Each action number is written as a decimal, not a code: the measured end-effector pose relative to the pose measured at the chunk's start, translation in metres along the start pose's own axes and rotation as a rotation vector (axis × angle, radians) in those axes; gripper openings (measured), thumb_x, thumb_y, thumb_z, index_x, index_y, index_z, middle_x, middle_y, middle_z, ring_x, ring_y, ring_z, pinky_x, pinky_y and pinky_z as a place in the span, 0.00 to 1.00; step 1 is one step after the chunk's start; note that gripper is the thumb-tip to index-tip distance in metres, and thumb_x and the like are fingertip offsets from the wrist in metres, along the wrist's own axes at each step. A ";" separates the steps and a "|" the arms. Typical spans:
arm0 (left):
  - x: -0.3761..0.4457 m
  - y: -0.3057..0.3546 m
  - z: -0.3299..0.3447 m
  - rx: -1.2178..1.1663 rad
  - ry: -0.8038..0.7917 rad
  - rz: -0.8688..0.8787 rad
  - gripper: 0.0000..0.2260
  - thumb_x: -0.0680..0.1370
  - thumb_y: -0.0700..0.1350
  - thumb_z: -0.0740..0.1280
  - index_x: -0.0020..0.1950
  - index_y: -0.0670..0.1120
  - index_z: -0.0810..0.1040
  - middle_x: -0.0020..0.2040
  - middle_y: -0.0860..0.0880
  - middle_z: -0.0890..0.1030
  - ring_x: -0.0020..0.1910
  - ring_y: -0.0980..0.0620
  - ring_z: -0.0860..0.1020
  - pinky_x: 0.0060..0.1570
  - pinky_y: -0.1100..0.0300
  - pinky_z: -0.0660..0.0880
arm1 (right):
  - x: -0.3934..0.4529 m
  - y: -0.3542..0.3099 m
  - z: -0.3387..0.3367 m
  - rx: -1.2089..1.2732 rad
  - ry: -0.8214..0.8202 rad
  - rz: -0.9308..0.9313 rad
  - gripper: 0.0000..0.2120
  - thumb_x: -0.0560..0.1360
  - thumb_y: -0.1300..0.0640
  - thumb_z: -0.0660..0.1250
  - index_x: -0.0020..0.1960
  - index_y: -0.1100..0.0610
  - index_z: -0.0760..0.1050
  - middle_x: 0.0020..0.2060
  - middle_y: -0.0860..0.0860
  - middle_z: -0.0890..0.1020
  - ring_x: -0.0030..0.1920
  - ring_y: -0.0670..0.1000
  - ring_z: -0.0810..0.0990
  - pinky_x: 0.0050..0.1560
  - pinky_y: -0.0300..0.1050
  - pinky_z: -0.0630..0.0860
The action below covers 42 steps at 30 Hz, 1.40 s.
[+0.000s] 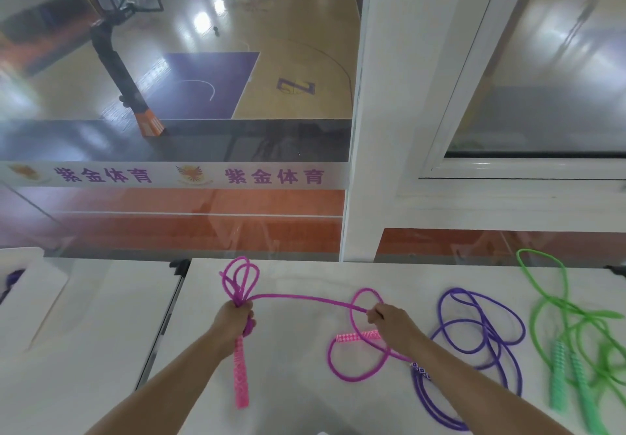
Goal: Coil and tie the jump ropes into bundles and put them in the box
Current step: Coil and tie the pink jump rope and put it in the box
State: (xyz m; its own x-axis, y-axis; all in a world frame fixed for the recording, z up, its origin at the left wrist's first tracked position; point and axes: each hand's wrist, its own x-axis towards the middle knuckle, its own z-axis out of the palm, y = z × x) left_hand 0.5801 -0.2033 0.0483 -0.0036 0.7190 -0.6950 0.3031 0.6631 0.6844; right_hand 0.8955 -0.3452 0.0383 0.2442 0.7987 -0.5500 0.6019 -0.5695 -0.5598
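Note:
My left hand (235,321) grips a bunch of coiled loops of the pink jump rope (298,298); one pink handle (242,372) hangs below the fist. My right hand (389,319) pinches the same rope further along, and the cord runs taut between the two hands. The rest of the pink rope lies in loose loops on the white table (298,400), with its second pink handle (359,336) under my right hand. A purple jump rope (481,333) lies uncoiled to the right. A green jump rope (559,326) lies at the far right. A white box (30,295) sits at the left.
A glass pane and a white window frame (382,129) stand right behind the table's far edge. A second white table (111,333) adjoins on the left, carrying the box, which holds something purple (12,280).

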 end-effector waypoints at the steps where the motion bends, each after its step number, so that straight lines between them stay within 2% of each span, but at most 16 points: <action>1: -0.004 -0.001 0.008 -0.110 -0.005 -0.036 0.06 0.83 0.38 0.61 0.53 0.36 0.74 0.36 0.44 0.72 0.32 0.49 0.72 0.33 0.55 0.74 | -0.001 -0.007 0.008 0.042 -0.028 0.011 0.12 0.84 0.56 0.55 0.51 0.55 0.77 0.48 0.50 0.81 0.46 0.49 0.80 0.48 0.42 0.76; 4: -0.018 -0.008 0.039 -0.313 -0.094 -0.130 0.05 0.83 0.39 0.63 0.50 0.37 0.73 0.35 0.44 0.71 0.32 0.50 0.71 0.31 0.56 0.76 | -0.013 -0.040 0.032 0.298 -0.126 0.045 0.12 0.84 0.59 0.54 0.51 0.57 0.76 0.35 0.49 0.75 0.29 0.44 0.71 0.30 0.39 0.66; 6: -0.028 -0.014 0.058 -0.319 -0.167 -0.145 0.05 0.82 0.39 0.64 0.52 0.36 0.74 0.35 0.44 0.72 0.31 0.50 0.71 0.33 0.55 0.76 | -0.019 -0.057 0.047 0.369 -0.154 -0.014 0.12 0.84 0.59 0.54 0.53 0.59 0.76 0.30 0.48 0.70 0.25 0.42 0.65 0.27 0.37 0.61; 8: -0.039 -0.018 0.073 -0.283 -0.237 -0.125 0.08 0.82 0.39 0.64 0.54 0.34 0.75 0.34 0.44 0.73 0.30 0.50 0.70 0.34 0.55 0.74 | -0.020 -0.068 0.061 0.357 -0.133 -0.090 0.12 0.85 0.58 0.56 0.54 0.60 0.78 0.30 0.46 0.70 0.24 0.40 0.65 0.28 0.34 0.61; 12: -0.053 -0.019 0.082 -0.197 -0.320 -0.048 0.12 0.83 0.43 0.63 0.57 0.34 0.77 0.33 0.44 0.73 0.29 0.51 0.68 0.32 0.56 0.70 | -0.019 -0.075 0.071 0.267 -0.060 -0.204 0.12 0.83 0.60 0.58 0.52 0.60 0.81 0.32 0.44 0.74 0.30 0.41 0.69 0.32 0.33 0.65; 15: -0.054 -0.018 0.079 -0.142 -0.348 -0.047 0.13 0.83 0.45 0.64 0.57 0.35 0.78 0.36 0.43 0.73 0.32 0.50 0.69 0.34 0.56 0.72 | -0.021 -0.073 0.069 0.165 -0.083 -0.263 0.12 0.84 0.58 0.59 0.48 0.55 0.81 0.33 0.44 0.77 0.32 0.41 0.72 0.35 0.31 0.69; 18: -0.054 -0.019 0.078 -0.112 -0.393 -0.052 0.13 0.83 0.44 0.64 0.57 0.34 0.77 0.34 0.44 0.71 0.31 0.50 0.67 0.34 0.56 0.70 | -0.024 -0.076 0.068 0.150 -0.115 -0.289 0.12 0.83 0.57 0.60 0.44 0.52 0.79 0.33 0.44 0.78 0.31 0.40 0.74 0.37 0.31 0.70; 21: -0.052 -0.016 0.074 -0.091 -0.338 -0.024 0.12 0.83 0.43 0.64 0.58 0.34 0.76 0.33 0.45 0.70 0.29 0.51 0.66 0.33 0.57 0.69 | -0.024 -0.073 0.064 0.154 -0.163 -0.258 0.13 0.83 0.53 0.61 0.42 0.49 0.78 0.33 0.45 0.79 0.32 0.40 0.75 0.37 0.33 0.70; 23: -0.042 -0.010 0.063 -0.193 -0.237 -0.032 0.10 0.83 0.42 0.64 0.56 0.35 0.76 0.34 0.45 0.75 0.31 0.51 0.69 0.33 0.56 0.70 | -0.024 -0.066 0.059 0.127 -0.208 -0.241 0.13 0.83 0.53 0.60 0.41 0.45 0.76 0.35 0.45 0.79 0.34 0.43 0.74 0.38 0.36 0.70; 26: -0.023 0.001 0.041 -0.421 -0.126 -0.046 0.06 0.82 0.39 0.64 0.55 0.36 0.77 0.39 0.42 0.81 0.41 0.45 0.78 0.49 0.49 0.76 | -0.026 -0.052 0.048 -0.010 -0.271 -0.263 0.12 0.83 0.52 0.59 0.44 0.42 0.76 0.42 0.42 0.79 0.41 0.42 0.76 0.44 0.35 0.71; 28: -0.019 0.004 0.032 -0.387 -0.124 -0.024 0.06 0.82 0.38 0.64 0.54 0.36 0.76 0.40 0.41 0.81 0.46 0.42 0.80 0.58 0.46 0.76 | -0.028 -0.050 0.041 -0.084 -0.300 -0.312 0.10 0.83 0.51 0.60 0.49 0.43 0.79 0.50 0.41 0.81 0.50 0.43 0.79 0.52 0.34 0.72; 31: -0.030 0.000 0.035 -0.028 -0.224 0.074 0.07 0.83 0.39 0.63 0.53 0.36 0.76 0.39 0.42 0.78 0.40 0.45 0.78 0.47 0.51 0.77 | -0.027 -0.058 0.033 -0.141 -0.317 -0.403 0.11 0.83 0.51 0.62 0.57 0.50 0.82 0.54 0.43 0.83 0.53 0.42 0.79 0.54 0.32 0.72; 33: -0.039 -0.004 0.042 0.125 -0.348 0.128 0.06 0.83 0.40 0.63 0.54 0.37 0.76 0.38 0.43 0.77 0.37 0.47 0.76 0.44 0.52 0.77 | -0.025 -0.068 0.028 -0.110 -0.261 -0.444 0.11 0.82 0.50 0.62 0.56 0.52 0.82 0.53 0.45 0.84 0.51 0.42 0.79 0.54 0.37 0.75; 35: -0.048 -0.006 0.049 0.166 -0.436 0.107 0.07 0.82 0.40 0.64 0.54 0.37 0.76 0.38 0.44 0.76 0.37 0.48 0.75 0.41 0.56 0.77 | -0.022 -0.075 0.025 -0.061 -0.171 -0.447 0.11 0.82 0.49 0.63 0.53 0.53 0.82 0.47 0.46 0.84 0.47 0.44 0.80 0.52 0.42 0.77; 37: -0.058 -0.007 0.056 0.130 -0.496 0.051 0.11 0.83 0.44 0.64 0.57 0.37 0.77 0.39 0.43 0.76 0.37 0.49 0.73 0.40 0.58 0.75 | -0.018 -0.077 0.025 -0.066 -0.113 -0.435 0.12 0.82 0.48 0.63 0.49 0.54 0.81 0.41 0.46 0.81 0.41 0.45 0.78 0.45 0.42 0.75; 42: -0.070 -0.009 0.067 0.123 -0.563 0.021 0.15 0.82 0.52 0.65 0.58 0.40 0.80 0.38 0.45 0.76 0.36 0.49 0.72 0.40 0.57 0.74 | -0.017 -0.077 0.028 -0.116 -0.042 -0.392 0.15 0.81 0.44 0.64 0.48 0.54 0.82 0.38 0.45 0.81 0.38 0.45 0.80 0.42 0.42 0.77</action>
State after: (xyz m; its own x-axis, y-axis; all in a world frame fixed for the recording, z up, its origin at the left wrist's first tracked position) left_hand 0.6416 -0.2736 0.0755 0.5009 0.4878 -0.7149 0.4067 0.5965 0.6920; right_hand 0.8240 -0.3209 0.0734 -0.0502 0.9409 -0.3348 0.7254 -0.1961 -0.6598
